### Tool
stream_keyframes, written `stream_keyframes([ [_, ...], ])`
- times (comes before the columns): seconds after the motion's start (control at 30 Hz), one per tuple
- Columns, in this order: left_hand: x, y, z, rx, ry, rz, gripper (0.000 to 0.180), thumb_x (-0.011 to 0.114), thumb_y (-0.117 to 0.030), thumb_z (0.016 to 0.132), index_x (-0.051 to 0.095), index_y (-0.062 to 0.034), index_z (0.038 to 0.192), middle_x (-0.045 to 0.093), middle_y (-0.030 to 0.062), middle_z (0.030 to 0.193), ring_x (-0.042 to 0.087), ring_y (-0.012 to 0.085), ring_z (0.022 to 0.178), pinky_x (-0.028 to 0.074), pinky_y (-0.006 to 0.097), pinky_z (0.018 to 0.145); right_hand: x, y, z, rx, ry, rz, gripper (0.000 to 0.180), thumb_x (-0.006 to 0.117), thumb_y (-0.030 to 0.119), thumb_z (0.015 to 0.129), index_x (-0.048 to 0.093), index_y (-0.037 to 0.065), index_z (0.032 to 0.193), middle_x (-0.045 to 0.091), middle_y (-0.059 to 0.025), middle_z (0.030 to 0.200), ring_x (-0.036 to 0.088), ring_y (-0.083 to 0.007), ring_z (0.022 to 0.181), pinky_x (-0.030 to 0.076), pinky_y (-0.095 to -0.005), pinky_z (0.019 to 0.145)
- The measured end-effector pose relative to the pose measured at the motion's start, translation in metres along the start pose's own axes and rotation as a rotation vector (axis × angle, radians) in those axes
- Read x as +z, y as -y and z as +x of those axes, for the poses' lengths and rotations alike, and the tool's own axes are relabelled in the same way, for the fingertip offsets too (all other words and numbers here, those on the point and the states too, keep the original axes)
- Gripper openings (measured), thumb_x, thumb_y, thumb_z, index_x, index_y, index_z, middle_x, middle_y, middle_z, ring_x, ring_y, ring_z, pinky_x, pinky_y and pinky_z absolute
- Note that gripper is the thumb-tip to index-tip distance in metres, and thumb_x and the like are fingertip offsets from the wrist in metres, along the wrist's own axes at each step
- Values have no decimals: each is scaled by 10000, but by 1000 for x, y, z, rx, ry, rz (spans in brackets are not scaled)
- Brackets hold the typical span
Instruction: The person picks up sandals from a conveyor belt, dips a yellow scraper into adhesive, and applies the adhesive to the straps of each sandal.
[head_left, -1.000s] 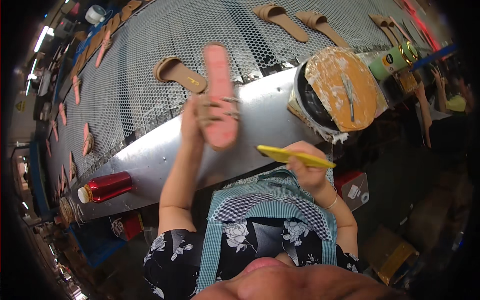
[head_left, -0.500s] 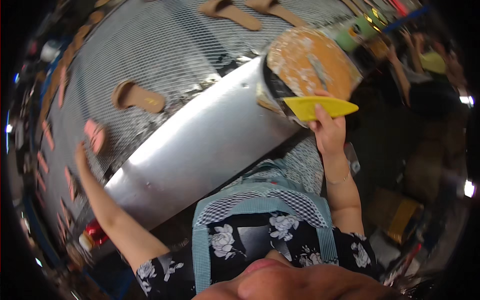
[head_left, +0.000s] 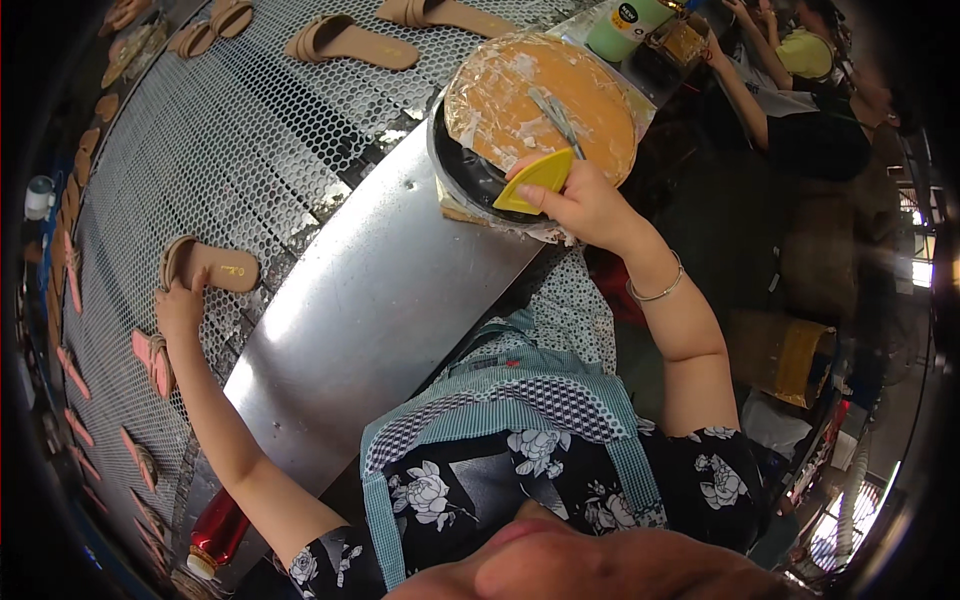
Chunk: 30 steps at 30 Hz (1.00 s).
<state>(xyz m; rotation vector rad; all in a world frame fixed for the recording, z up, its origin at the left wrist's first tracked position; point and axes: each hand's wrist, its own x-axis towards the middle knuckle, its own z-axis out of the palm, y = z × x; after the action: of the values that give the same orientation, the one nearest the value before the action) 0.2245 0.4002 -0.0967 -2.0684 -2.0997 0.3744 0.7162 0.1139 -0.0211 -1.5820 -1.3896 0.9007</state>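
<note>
My left hand (head_left: 181,308) grips the near side of a tan slide sandal (head_left: 230,270) on the mesh belt, with fingertips over the footbed beside the strap. My right hand (head_left: 583,203) pinches a flat yellow pointed piece (head_left: 537,182) over the near rim of a round dark tub. An orange cover (head_left: 490,95), smeared with whitish flakes, lies across most of the tub, leaving a dark gap (head_left: 462,172) at its left. On the cover rests a thin grey tool (head_left: 556,120), its near end close to my right fingers; whether they touch it I cannot tell.
A sloping metal panel (head_left: 370,270) lies between me and the mesh belt (head_left: 270,150). More tan sandals (head_left: 350,45) and pink ones (head_left: 153,362) sit on the belt. A green cup (head_left: 625,30) stands beyond the tub; a red bottle (head_left: 218,530) is at lower left. Another person (head_left: 800,110) works at far right.
My left hand has moved from beside a pink sandal to the tan sandal and taken hold of it. The yellow piece in my right hand has turned and tilted near the tub's rim.
</note>
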Motion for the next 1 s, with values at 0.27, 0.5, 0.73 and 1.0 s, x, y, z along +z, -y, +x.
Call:
stream_keyframes([
  [0.27,16,20,33,92,-550,-459,821,492,-637,855,555,130,1141,340,317,1385,400,436,1249,351,448,1032,-9,-1,-7,187,-90,270,223,597,181,903,628,34,1068,618,-9,832,491,-42,575,412,-181,511],
  [0.5,-13,-74,-81,1208,1,-1709,996,484,-842,664,468,-60,1281,572,116,1131,539,263,1101,450,417,938,17,-9,-38,168,-311,493,243,598,171,907,604,12,1091,620,-36,827,526,-60,540,419,-181,478],
  [0.73,-86,-206,-208,234,979,-2777,771,433,-691,809,388,-151,1357,490,157,1247,508,316,1077,451,390,862,82,20,-56,-82,-250,808,268,609,41,886,556,3,1147,622,-55,922,576,-85,650,486,-200,564],
  [1.0,-78,-227,-252,121,1083,-2623,733,303,-691,842,415,-167,1341,517,100,1252,521,267,1106,417,420,933,108,16,-44,-216,-201,743,242,569,64,921,540,16,1157,613,-67,1019,563,-77,703,485,-196,619],
])
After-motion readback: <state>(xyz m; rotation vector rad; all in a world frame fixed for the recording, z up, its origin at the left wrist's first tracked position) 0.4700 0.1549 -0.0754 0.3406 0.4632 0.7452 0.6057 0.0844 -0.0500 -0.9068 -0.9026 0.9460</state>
